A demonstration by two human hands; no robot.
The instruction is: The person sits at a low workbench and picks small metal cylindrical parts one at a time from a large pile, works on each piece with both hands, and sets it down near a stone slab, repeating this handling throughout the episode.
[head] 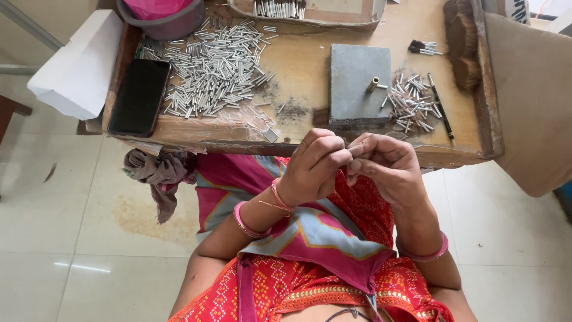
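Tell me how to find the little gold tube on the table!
Look at the wooden table above the person's hands. Near its middle lies a flat grey square block. The little gold tube rests on the block's right part; it is brass-coloured and thicker, unlike the thin silver tubes heaped beside it.

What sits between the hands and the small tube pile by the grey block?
Nothing visible. The left hand and right hand meet just off the table edge; bare wood lies between them and the small tube pile beside the grey block.
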